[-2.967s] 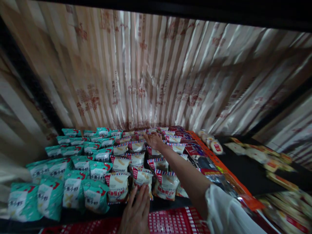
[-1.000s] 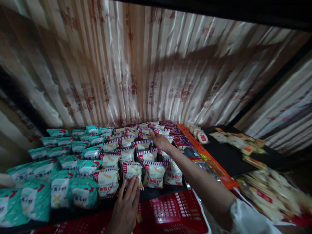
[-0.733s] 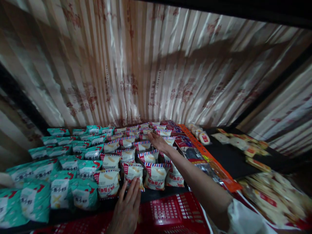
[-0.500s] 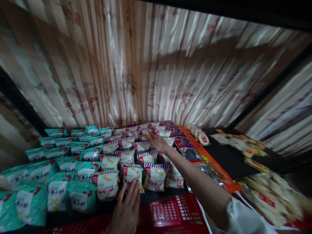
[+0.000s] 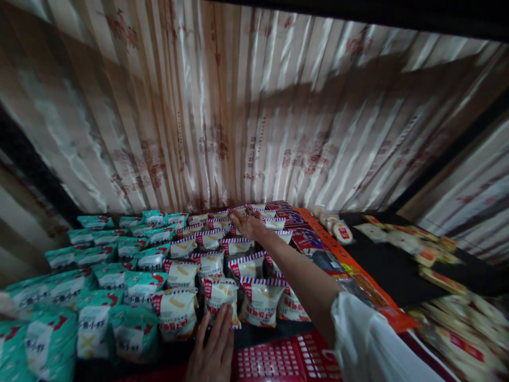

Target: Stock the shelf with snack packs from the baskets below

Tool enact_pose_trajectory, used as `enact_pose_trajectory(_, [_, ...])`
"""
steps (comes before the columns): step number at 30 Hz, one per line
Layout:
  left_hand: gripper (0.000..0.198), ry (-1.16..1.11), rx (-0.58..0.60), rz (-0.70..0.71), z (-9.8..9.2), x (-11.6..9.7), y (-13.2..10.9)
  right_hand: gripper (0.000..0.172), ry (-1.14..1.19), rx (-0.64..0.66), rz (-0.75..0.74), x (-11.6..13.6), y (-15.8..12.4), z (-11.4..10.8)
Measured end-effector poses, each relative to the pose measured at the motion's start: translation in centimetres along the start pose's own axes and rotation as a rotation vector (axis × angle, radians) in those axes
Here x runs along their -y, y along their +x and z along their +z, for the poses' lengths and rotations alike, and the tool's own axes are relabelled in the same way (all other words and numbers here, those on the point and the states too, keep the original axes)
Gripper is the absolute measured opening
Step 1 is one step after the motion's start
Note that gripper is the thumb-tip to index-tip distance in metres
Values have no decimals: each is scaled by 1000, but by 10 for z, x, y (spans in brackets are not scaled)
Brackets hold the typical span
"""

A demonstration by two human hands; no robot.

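Observation:
My left hand [image 5: 212, 345] is open at the front edge of the shelf, fingers stretched out, the tips against the lower front of a white snack bag [image 5: 220, 297] with a red label and striped top seal. Over the back rows of the same kind of bags reaches my right hand [image 5: 250, 225]. It touches the tops of bags there, and its fingers are partly hidden, so their grip is unclear. Left of these bags stand several rows of teal snack bags [image 5: 133, 331].
A red plastic basket [image 5: 270, 358] is below the front edge. Dark flat packs [image 5: 308, 239] and an orange strip [image 5: 330, 244] lie to the right. Further right are small packets [image 5: 401, 239] and a heap of pale packages [image 5: 461, 339]. A pleated curtain [image 5: 222, 106] hangs behind.
My right hand has shifted slightly farther back and lower among the rear bags, with more of the white sleeve in view. My left hand stays at the front bag.

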State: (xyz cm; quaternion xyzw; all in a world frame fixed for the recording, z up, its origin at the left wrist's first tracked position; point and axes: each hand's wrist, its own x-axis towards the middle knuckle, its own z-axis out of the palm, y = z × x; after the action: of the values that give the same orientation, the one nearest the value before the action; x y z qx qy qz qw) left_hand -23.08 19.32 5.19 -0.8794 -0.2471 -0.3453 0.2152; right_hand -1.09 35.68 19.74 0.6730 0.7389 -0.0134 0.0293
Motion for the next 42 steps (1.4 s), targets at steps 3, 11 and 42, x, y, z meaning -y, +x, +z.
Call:
enact_pose_trajectory(3, [22,3,-1,1,3,0,-2,46,-33,9,-48,-1,4,3])
enact_pose_trajectory(11, [25,-18,17,-4,0,0,-1,45,125,-42,-75,-5,3,5])
enact_pose_trajectory(42, [41,-189,246,-88,-26,-71,7,34,653,-479,75,22,-244,45])
